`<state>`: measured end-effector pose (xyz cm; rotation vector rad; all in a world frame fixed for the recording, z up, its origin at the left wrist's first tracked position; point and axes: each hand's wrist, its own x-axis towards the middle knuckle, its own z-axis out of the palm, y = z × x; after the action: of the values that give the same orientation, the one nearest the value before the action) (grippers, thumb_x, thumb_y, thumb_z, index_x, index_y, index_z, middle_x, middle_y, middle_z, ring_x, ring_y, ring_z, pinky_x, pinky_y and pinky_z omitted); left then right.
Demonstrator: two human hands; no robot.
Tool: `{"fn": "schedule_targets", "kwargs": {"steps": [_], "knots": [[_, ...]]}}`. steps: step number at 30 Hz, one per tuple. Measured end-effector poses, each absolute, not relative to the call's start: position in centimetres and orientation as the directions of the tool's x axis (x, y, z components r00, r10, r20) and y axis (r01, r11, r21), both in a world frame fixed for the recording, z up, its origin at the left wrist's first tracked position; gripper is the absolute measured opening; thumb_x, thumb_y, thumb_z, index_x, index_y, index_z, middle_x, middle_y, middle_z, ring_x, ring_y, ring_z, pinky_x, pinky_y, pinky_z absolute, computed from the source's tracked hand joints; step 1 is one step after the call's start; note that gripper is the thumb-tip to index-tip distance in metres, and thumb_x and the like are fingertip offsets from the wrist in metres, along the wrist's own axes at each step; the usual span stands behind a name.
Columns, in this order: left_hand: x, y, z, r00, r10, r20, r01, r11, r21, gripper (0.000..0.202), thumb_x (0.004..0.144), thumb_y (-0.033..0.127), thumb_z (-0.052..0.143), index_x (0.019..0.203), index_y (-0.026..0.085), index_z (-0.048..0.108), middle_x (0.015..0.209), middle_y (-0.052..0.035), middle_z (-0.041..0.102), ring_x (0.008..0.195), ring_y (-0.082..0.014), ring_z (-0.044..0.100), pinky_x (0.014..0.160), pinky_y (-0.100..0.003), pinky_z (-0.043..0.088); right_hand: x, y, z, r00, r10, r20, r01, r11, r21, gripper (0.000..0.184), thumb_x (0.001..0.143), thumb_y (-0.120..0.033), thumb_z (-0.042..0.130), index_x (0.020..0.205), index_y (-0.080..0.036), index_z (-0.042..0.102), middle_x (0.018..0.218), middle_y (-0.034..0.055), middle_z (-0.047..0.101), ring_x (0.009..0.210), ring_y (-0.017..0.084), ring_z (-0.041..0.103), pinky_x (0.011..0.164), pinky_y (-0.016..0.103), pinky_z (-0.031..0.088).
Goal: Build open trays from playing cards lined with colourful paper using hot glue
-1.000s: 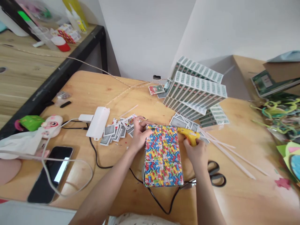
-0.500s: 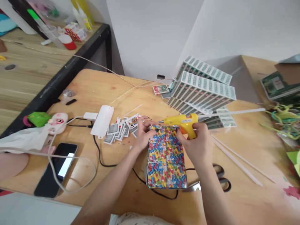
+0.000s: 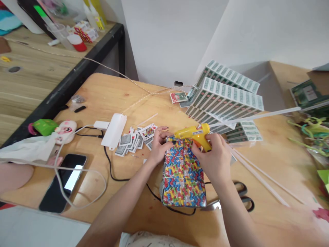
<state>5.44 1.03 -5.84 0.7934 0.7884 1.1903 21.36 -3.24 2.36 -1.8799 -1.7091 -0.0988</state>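
Clamps box (image 3: pixel 184 176) at its far left corner in left hand (image 3: pixel 159 146), close to the wearer's side of table (image 3: pixel 108 92). Wraps right hand (image 3: pixel 217 156) around handle of gun (image 3: pixel 194 133), pointing left along box's far edge, near left fingers (image 3: pixel 161 130): could burn them with a slip. Could knock stacks (image 3: pixel 231 94) by swinging stick (image 3: pixel 259 116), jutting rightward, or snag black cord (image 3: pixel 154 194), seemingly under box, by sliding it. Has room leftward, short of cards (image 3: pixel 131 140); less rightward, with scissors (image 3: pixel 241 196) beside right forearm (image 3: pixel 235 216).

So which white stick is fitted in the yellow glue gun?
The stick jutting from the back of the glue gun in the right hand; the other white sticks lie on the table.
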Motion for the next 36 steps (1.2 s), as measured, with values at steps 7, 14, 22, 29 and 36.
{"fn": "schedule_targets", "kwargs": {"steps": [7, 14, 22, 29, 36], "knots": [[5.4, 1.0, -6.1, 0.191, 0.976, -0.104, -0.474, 0.184, 0.861, 0.055, 0.058, 0.009, 0.067, 0.106, 0.027, 0.045, 0.083, 0.0054, 0.063, 0.077, -0.014, 0.059, 0.068, -0.026, 0.04, 21.6, -3.5, 2.6, 0.176, 0.882, 0.436, 0.925, 0.003, -0.38, 0.019, 0.071, -0.028, 0.062, 0.081, -0.023, 0.046, 0.076, 0.0008, 0.053, 0.064, 0.016, 0.052, 0.057, 0.028, 0.041], [5.3, 1.0, -5.9, 0.174, 0.977, -0.121, -0.429, 0.186, 0.884, 0.054, 0.058, 0.011, 0.069, 0.105, 0.027, 0.046, 0.084, 0.0046, 0.065, 0.078, -0.0146, 0.058, 0.069, -0.026, 0.038, 22.3, -4.0, 3.0, 0.249, 0.885, 0.395, 0.908, -0.072, -0.412, 0.021, 0.069, -0.027, 0.064, 0.078, -0.023, 0.046, 0.075, -0.0001, 0.053, 0.065, 0.016, 0.053, 0.057, 0.027, 0.042], [5.4, 1.1, -5.7, 0.187, 0.978, -0.09, -0.436, 0.165, 0.885, 0.054, 0.059, 0.011, 0.069, 0.104, 0.026, 0.044, 0.083, 0.0036, 0.067, 0.086, -0.0169, 0.06, 0.071, -0.027, 0.039, 22.8, -4.3, 2.8, 0.256, 0.884, 0.391, 0.914, -0.091, -0.394, 0.022, 0.069, -0.029, 0.065, 0.08, -0.023, 0.047, 0.077, 0.0001, 0.054, 0.062, 0.015, 0.053, 0.056, 0.027, 0.042], [5.4, 1.1, -5.8, 0.2, 0.977, -0.073, -0.45, 0.158, 0.879, 0.052, 0.06, 0.012, 0.067, 0.105, 0.025, 0.043, 0.084, 0.003, 0.068, 0.084, -0.0178, 0.063, 0.076, -0.03, 0.041, 23.7, -4.6, 2.9, 0.279, 0.875, 0.395, 0.911, -0.111, -0.398, 0.022, 0.069, -0.03, 0.065, 0.08, -0.023, 0.047, 0.079, 0.001, 0.055, 0.066, 0.017, 0.055, 0.058, 0.028, 0.044], [5.4, 1.2, -5.8, 0.186, 0.979, -0.08, -0.431, 0.154, 0.889, 0.052, 0.059, 0.012, 0.067, 0.104, 0.025, 0.044, 0.084, 0.0024, 0.068, 0.088, -0.0193, 0.063, 0.078, -0.032, 0.042, 24.3, -4.6, 3.0, 0.286, 0.87, 0.402, 0.915, -0.123, -0.385, 0.021, 0.069, -0.03, 0.064, 0.079, -0.023, 0.047, 0.076, 0.0001, 0.054, 0.063, 0.015, 0.053, 0.057, 0.027, 0.043]]}}
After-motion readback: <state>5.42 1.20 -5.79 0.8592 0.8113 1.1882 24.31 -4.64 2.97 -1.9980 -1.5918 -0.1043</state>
